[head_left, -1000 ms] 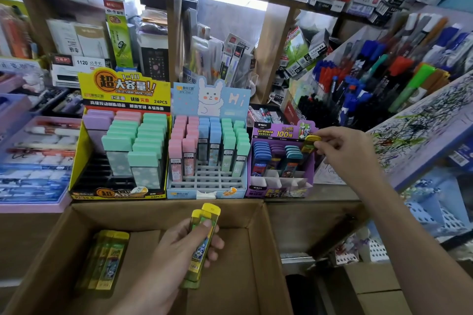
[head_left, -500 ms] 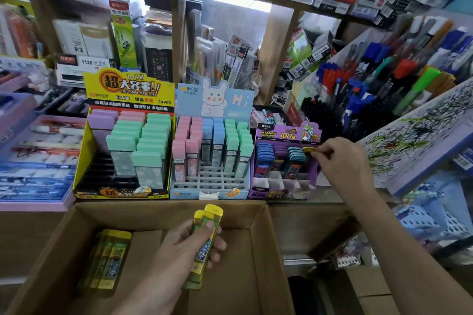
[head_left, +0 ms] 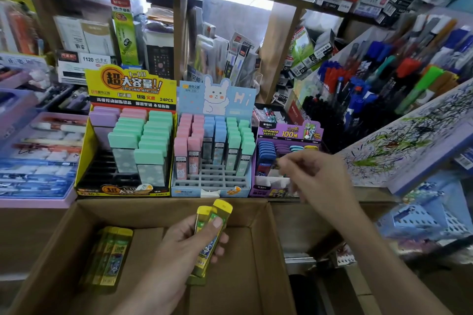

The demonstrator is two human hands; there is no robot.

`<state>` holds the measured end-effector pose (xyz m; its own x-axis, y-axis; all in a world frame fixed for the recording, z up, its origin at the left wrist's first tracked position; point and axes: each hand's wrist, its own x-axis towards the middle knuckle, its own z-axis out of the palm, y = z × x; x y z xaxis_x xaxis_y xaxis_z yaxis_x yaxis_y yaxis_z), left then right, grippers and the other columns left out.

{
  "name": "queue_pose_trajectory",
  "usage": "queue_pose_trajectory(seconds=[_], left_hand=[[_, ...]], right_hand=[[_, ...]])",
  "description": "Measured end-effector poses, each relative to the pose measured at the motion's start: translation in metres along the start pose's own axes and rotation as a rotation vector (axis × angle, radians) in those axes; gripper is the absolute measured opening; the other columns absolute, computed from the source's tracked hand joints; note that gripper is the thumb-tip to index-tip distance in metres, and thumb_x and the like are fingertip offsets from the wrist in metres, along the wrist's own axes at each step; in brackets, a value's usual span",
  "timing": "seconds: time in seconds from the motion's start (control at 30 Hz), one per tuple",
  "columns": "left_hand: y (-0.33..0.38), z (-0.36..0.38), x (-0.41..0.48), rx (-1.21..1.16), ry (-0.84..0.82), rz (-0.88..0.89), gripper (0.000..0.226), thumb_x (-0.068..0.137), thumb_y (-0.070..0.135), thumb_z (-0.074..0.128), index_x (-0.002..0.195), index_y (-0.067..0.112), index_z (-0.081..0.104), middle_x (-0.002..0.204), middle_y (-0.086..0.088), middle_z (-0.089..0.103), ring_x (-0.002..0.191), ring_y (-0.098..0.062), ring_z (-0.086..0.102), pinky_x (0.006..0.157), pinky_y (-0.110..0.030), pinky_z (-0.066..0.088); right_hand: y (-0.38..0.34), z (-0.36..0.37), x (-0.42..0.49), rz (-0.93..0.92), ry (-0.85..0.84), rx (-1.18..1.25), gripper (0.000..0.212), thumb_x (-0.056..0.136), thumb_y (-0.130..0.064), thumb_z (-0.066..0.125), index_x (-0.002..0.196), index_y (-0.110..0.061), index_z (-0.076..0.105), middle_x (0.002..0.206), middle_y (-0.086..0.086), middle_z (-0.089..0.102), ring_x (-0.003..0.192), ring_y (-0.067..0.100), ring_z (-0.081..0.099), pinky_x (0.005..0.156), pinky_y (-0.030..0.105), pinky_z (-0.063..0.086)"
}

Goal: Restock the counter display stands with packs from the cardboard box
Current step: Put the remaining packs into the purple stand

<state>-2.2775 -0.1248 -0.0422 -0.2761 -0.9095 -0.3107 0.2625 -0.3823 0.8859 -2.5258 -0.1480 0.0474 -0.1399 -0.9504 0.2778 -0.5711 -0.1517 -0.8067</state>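
Cardboard box (head_left: 265, 250), foreground: loose yellow packs (head_left: 110, 256) lie flat at its left.
Yellow stand (head_left: 130, 87): purple, pink and green cases in the rear rows.
Blue stand (head_left: 217, 96): pink, blue and green packs upright.
Purple stand (head_left: 286, 132): blue, purple and teal caps; a yellow cap (head_left: 311, 147) now sits rear right.
Right hand (head_left: 314, 176): moved from that corner to the stand's front, fingers curled, blurred; what its grip holds cannot be told.
Left hand (head_left: 179, 250): unchanged, grip clasped round two held packs (head_left: 212, 233) over the box.

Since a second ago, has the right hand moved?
Yes. The right hand moved left and nearer, from the right edge of the purple stand to its front.
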Motion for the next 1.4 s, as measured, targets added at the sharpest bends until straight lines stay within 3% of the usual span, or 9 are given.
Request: queue_pose_trajectory(seconds=[0.1, 0.2, 0.47, 0.6, 0.73, 1.0, 1.13, 1.23, 1.4], left_hand=[[0.001, 0.001, -0.001, 0.006, 0.002, 0.002, 0.031, 0.065, 0.043, 0.081, 0.087, 0.021, 0.080, 0.085, -0.018, 0.076, 0.065, -0.019, 0.068, 0.056, -0.028, 0.055], [0.001, 0.002, -0.001, 0.006, 0.011, 0.009, 0.031, 0.063, 0.042, 0.081, 0.087, 0.021, 0.080, 0.083, -0.018, 0.076, 0.063, -0.017, 0.068, 0.055, -0.026, 0.054], [-0.002, 0.000, 0.000, 0.028, -0.015, -0.005, 0.032, 0.066, 0.041, 0.083, 0.090, 0.020, 0.080, 0.085, -0.018, 0.077, 0.066, -0.018, 0.070, 0.056, -0.025, 0.054], [-0.001, 0.001, -0.001, -0.006, -0.005, -0.007, 0.032, 0.066, 0.043, 0.082, 0.089, 0.021, 0.080, 0.087, -0.018, 0.077, 0.067, -0.021, 0.071, 0.055, -0.027, 0.055], [0.001, 0.001, 0.002, -0.073, 0.039, -0.038, 0.040, 0.075, 0.038, 0.074, 0.093, 0.002, 0.074, 0.087, -0.024, 0.075, 0.064, -0.025, 0.071, 0.050, -0.029, 0.054], [0.002, 0.001, 0.001, -0.061, 0.023, -0.034, 0.027, 0.096, 0.022, 0.060, 0.086, 0.008, 0.080, 0.080, -0.023, 0.073, 0.061, -0.023, 0.067, 0.050, -0.028, 0.052], [0.002, 0.002, 0.001, -0.072, 0.017, -0.044, 0.025, 0.097, 0.020, 0.059, 0.093, 0.006, 0.079, 0.079, -0.023, 0.072, 0.061, -0.024, 0.066, 0.050, -0.029, 0.051], [0.002, 0.001, 0.002, -0.075, 0.030, -0.051, 0.023, 0.097, 0.018, 0.059, 0.096, 0.004, 0.077, 0.080, -0.025, 0.072, 0.062, -0.026, 0.066, 0.051, -0.030, 0.051], [0.000, 0.002, 0.003, -0.064, 0.056, -0.041, 0.021, 0.098, 0.012, 0.057, 0.098, 0.000, 0.075, 0.077, -0.025, 0.071, 0.057, -0.025, 0.065, 0.046, -0.028, 0.050]], right_hand=[[-0.002, 0.030, -0.014, 0.043, -0.200, 0.017, 0.007, 0.095, -0.032, 0.071, 0.094, -0.032, 0.077, 0.076, -0.003, 0.077, 0.052, 0.011, 0.068, 0.045, 0.014, 0.048], [0.002, 0.055, -0.026, 0.075, -0.350, 0.125, 0.007, 0.095, -0.030, 0.071, 0.099, -0.028, 0.078, 0.077, -0.006, 0.077, 0.051, 0.012, 0.067, 0.041, 0.017, 0.047], [0.003, 0.064, -0.034, 0.177, -0.372, 0.313, 0.004, 0.091, -0.010, 0.077, 0.095, -0.009, 0.076, 0.074, 0.009, 0.076, 0.053, 0.020, 0.068, 0.039, 0.026, 0.049], [-0.003, 0.047, -0.031, 0.175, -0.335, 0.327, 0.007, 0.093, -0.005, 0.073, 0.097, 0.000, 0.073, 0.079, 0.018, 0.074, 0.057, 0.021, 0.068, 0.043, 0.026, 0.052], [-0.009, 0.011, -0.022, 0.171, -0.218, 0.301, 0.009, 0.092, 0.001, 0.069, 0.100, 0.005, 0.069, 0.074, 0.010, 0.073, 0.058, 0.019, 0.069, 0.046, 0.025, 0.055], [0.008, -0.074, 0.005, 0.014, 0.093, -0.078, 0.015, 0.092, -0.001, 0.071, 0.097, -0.014, 0.075, 0.073, 0.003, 0.076, 0.061, 0.018, 0.072, 0.058, 0.024, 0.061], [0.028, -0.090, 0.020, 0.003, 0.130, -0.203, 0.018, 0.094, -0.002, 0.069, 0.108, -0.012, 0.077, 0.073, -0.006, 0.077, 0.064, 0.013, 0.074, 0.064, 0.020, 0.061], [0.034, -0.090, 0.028, -0.011, 0.127, -0.241, 0.019, 0.095, 0.000, 0.069, 0.106, -0.014, 0.076, 0.074, -0.012, 0.077, 0.066, 0.007, 0.074, 0.064, 0.012, 0.058], [0.039, -0.082, 0.039, -0.058, 0.169, -0.248, 0.023, 0.093, 0.002, 0.071, 0.102, -0.019, 0.075, 0.072, -0.009, 0.077, 0.069, 0.005, 0.076, 0.066, 0.011, 0.058]])
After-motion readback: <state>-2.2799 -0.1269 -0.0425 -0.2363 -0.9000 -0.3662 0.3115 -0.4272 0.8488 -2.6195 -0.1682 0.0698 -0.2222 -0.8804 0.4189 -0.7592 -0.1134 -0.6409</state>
